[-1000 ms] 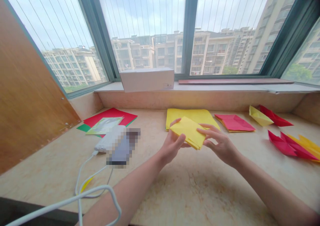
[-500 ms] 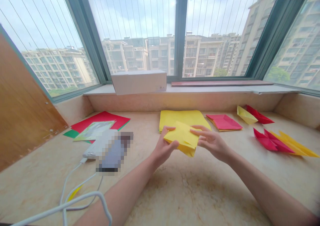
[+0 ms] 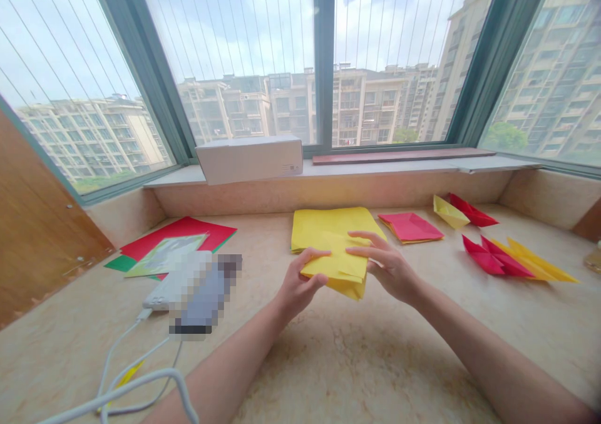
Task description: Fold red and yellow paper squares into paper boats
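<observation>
A folded yellow paper is held just above the marble counter between both hands. My left hand pinches its left edge with thumb over the top. My right hand grips its right side, fingers stretched across the upper face. Just behind the folded piece lies a stack of flat yellow sheets.
A stack of red folded paper and folded yellow and red paper shapes lie to the right. Red and green sheets, a white device with cables and a blurred object lie left. A white box sits on the window sill.
The folded yellow paper has tilted flatter and dropped closer to the counter between both hands. The camera has swung slightly right, shifting everything leftward.
</observation>
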A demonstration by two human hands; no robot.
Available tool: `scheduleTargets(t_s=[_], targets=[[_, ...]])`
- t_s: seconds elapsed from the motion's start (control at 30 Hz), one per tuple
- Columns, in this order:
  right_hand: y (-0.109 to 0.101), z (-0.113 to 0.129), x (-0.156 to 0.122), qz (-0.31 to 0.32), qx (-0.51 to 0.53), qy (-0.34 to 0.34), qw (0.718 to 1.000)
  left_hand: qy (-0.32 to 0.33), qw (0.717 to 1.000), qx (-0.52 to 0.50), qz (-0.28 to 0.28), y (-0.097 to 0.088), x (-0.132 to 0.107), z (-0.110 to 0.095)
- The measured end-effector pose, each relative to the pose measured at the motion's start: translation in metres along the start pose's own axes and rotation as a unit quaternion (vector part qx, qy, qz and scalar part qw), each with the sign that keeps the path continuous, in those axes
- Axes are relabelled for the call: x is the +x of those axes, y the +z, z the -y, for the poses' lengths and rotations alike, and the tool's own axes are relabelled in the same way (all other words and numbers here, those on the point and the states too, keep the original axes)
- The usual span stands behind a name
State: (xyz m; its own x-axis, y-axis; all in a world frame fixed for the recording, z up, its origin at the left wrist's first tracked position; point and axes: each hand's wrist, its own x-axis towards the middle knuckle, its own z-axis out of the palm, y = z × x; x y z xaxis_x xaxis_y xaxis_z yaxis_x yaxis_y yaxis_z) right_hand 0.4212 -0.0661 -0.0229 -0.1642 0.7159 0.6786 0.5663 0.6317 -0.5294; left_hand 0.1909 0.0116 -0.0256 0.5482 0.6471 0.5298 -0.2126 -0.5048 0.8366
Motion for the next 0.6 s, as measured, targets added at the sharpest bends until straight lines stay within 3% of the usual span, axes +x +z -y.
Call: scheduleTargets(t_s=[0.13,0.43,0.6], targets=[[0.003,0.003,0.002,-0.015,0.001,0.008,1.0,0.008,0.999,0.05,0.009,-0.001,0.001,-0.004],[0.006,0.007,0.007,-0.069,0.02,0.108,0.991,0.022,0.995,0.086,0.048,0.004,0.001,-0.001],[0.011,0.006,0.008,-0.133,0.021,0.118,0.984,-0.043,0.998,0.052,-0.015,0.008,0.002,0.004]])
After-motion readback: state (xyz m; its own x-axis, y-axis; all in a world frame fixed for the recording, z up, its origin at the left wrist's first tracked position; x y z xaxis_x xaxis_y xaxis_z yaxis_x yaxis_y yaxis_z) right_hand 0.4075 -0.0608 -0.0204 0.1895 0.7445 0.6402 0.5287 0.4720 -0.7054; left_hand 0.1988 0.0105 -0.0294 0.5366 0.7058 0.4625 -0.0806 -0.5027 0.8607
